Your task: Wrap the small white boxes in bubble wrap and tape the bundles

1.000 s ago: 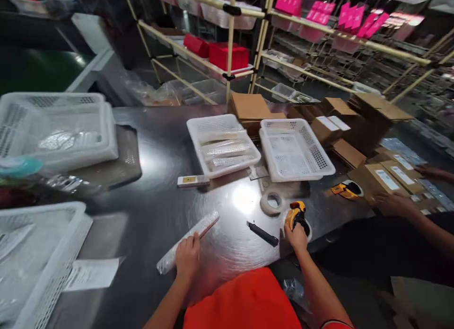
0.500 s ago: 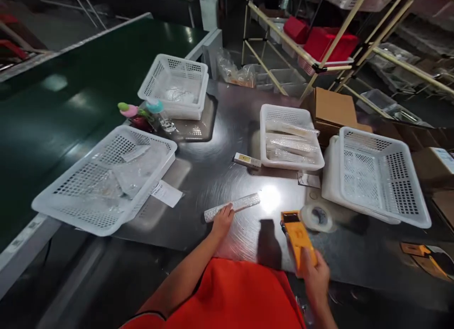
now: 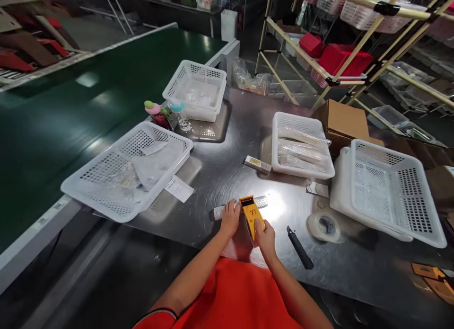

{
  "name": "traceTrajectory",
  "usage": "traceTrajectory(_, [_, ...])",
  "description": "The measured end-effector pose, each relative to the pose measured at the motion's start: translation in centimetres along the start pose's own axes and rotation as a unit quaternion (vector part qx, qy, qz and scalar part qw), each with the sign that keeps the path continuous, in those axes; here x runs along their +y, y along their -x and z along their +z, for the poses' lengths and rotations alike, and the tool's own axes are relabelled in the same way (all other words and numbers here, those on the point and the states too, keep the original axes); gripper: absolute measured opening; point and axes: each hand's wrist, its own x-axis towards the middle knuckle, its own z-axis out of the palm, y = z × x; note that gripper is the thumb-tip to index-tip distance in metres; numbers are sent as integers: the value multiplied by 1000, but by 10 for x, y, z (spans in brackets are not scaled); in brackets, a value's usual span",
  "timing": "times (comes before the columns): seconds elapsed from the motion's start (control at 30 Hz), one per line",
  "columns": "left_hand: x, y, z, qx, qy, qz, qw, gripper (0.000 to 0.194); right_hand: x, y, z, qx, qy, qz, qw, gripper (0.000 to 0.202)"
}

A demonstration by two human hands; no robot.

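Note:
A slim bubble-wrapped roll (image 3: 261, 202) lies across the metal table in front of me. My left hand (image 3: 230, 219) rests over its left part, fingers curled onto it. My right hand (image 3: 266, 238) is closed around an orange tape dispenser (image 3: 252, 216) with handwriting on it. The dispenser's dark front end is over the middle of the roll, close to my left fingers; whether it touches the wrap I cannot tell. Right of my right hand lie a black utility knife (image 3: 300, 247) and a roll of clear tape (image 3: 324, 226).
White baskets stand around the table (image 3: 227, 163): one with plastic bags (image 3: 124, 215), one with wrapped rolls (image 3: 301, 173), and a stack at right (image 3: 393, 225). A small labelled box (image 3: 257, 164) lies ahead. Bottles (image 3: 179, 112) stand near the green conveyor (image 3: 117, 78).
My right hand has brought the orange tape dispenser leftward onto the bubble-wrapped roll. The black utility knife has come into sight where the dispenser was. The view has shifted slightly.

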Motion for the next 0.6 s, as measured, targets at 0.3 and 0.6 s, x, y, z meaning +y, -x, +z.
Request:
traceTrajectory(0.3, [0,-28,-29,-158,-37,14,987,77,-1,14,-3,-21,-39,35,998,54])
traceTrajectory(0.6, [-2,-37,-35,-240,-4,31,970,73,14,44,-26,-58,-3,75,995,53])
